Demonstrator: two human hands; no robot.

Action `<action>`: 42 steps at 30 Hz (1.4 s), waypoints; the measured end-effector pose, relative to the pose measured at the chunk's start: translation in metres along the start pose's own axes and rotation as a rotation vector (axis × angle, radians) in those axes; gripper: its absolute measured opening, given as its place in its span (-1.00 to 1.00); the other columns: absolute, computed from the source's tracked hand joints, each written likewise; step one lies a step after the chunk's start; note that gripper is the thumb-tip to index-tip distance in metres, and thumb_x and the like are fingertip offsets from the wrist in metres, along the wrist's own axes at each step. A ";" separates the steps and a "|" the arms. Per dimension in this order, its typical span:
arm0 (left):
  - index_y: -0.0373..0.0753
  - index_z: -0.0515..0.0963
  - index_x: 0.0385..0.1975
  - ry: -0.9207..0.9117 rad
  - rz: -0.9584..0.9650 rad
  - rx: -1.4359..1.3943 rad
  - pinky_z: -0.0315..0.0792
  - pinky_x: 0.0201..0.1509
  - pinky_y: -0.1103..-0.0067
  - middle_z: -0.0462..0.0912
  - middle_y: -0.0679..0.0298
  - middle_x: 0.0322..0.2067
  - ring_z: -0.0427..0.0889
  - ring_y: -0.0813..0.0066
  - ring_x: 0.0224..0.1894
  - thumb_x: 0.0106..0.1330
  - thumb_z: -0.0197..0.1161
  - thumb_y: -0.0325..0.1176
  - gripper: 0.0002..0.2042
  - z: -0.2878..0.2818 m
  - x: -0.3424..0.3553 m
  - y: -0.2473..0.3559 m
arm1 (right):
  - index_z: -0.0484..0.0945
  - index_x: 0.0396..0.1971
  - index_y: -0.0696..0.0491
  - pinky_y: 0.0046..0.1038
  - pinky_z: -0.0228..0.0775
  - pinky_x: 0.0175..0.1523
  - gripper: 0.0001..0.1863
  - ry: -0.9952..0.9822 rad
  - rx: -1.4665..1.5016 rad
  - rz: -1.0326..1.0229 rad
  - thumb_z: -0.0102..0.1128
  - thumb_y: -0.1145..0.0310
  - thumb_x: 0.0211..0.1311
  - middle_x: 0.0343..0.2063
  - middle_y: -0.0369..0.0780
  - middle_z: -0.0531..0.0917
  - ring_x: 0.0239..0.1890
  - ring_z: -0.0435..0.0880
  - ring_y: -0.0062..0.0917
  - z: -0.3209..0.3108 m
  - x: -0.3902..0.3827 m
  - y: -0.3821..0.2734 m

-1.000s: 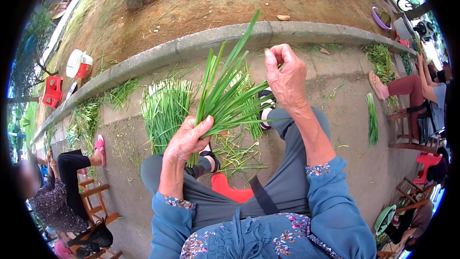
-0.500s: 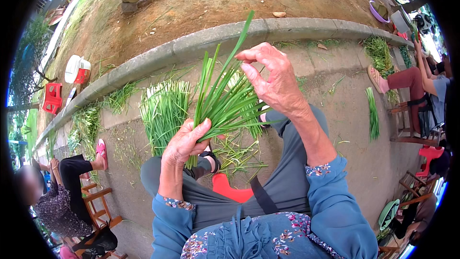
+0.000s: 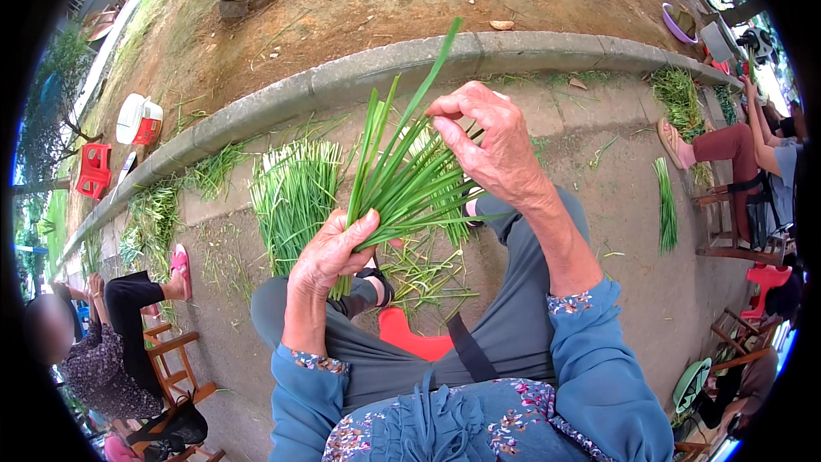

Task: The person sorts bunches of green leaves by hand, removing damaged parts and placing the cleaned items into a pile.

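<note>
My left hand [image 3: 329, 252] is closed round a fanned bunch of long, flat green leaves [image 3: 393, 197], held above my lap. My right hand [image 3: 492, 141] is at the bunch’s upper right, thumb and forefinger drawn together among the leaf tips; what lies between them is too small to make out. Beyond my left hand lies a thick pile of similar leaves [image 3: 291, 197] with pale ends, and more [image 3: 449, 222] lie partly hidden behind the held bunch. Loose trimmings [image 3: 423, 282] cover the pavement between my feet, near a red plastic seat [image 3: 410, 338] under me.
A concrete curb [image 3: 359, 64] borders bare earth. At left are a white bucket [image 3: 137, 115], a red stool [image 3: 94, 167] and a seated person [image 3: 103, 351]; at right, a seated person [image 3: 727, 145] and a separate bundle [image 3: 665, 205]. Greens [image 3: 676, 98] lie along the curb.
My right hand has moved left from beside the bunch into its leaf tips, fingers now at the leaves. My left hand keeps its hold in about the same place.
</note>
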State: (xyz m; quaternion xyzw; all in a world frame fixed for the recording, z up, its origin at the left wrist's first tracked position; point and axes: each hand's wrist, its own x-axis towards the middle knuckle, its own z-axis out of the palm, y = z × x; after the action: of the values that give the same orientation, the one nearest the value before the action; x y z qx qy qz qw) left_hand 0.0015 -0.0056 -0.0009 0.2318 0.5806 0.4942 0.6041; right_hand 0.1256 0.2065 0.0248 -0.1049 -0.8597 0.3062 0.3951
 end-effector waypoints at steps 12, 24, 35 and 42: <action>-0.38 0.58 -0.36 0.014 0.000 -0.013 -0.19 -0.77 0.71 0.08 0.57 -0.87 -0.04 0.80 -0.84 0.33 0.00 0.06 -0.49 0.001 0.000 0.000 | 0.57 -0.41 0.05 -0.38 0.31 -0.26 -0.88 -0.025 0.008 0.017 0.24 0.45 -0.01 -0.54 -0.27 0.59 -0.46 0.58 -0.41 -0.001 -0.001 -0.003; -0.38 0.53 -0.34 -0.008 -0.009 -0.060 -0.14 -0.83 0.76 0.49 0.33 -0.68 0.04 0.81 -0.85 0.35 0.03 -0.08 -0.61 -0.006 0.001 -0.006 | 0.52 -0.50 -0.06 -0.30 0.18 0.04 -0.91 -0.066 -0.469 -0.231 0.23 0.40 -0.06 -0.55 -0.35 0.47 -0.41 0.52 -0.52 -0.004 -0.005 0.001; -0.38 0.57 -0.37 0.015 -0.011 -0.003 -0.19 -0.77 0.72 0.11 0.56 -0.88 -0.02 0.80 -0.85 0.34 0.00 0.03 -0.51 0.001 0.003 -0.003 | 0.44 -0.66 0.01 -0.36 0.28 -0.30 -0.92 0.115 -0.426 -0.096 0.17 0.45 -0.19 -0.69 -0.29 0.46 -0.58 0.51 -0.45 0.015 -0.010 0.001; -0.40 0.57 -0.37 -0.017 -0.029 -0.002 -0.20 -0.79 0.72 0.15 0.53 -0.87 -0.02 0.81 -0.85 0.35 0.01 -0.02 -0.54 0.001 -0.001 0.000 | 0.49 -0.68 0.07 -0.38 0.37 -0.30 -0.88 0.287 -0.277 0.372 0.23 0.42 -0.07 -0.67 -0.26 0.58 -0.57 0.59 -0.40 -0.002 0.000 0.013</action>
State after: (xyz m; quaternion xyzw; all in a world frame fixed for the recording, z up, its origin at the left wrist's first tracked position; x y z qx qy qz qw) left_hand 0.0022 -0.0057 -0.0001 0.2270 0.5781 0.4842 0.6163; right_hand 0.1259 0.2171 0.0179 -0.3564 -0.7944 0.2350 0.4320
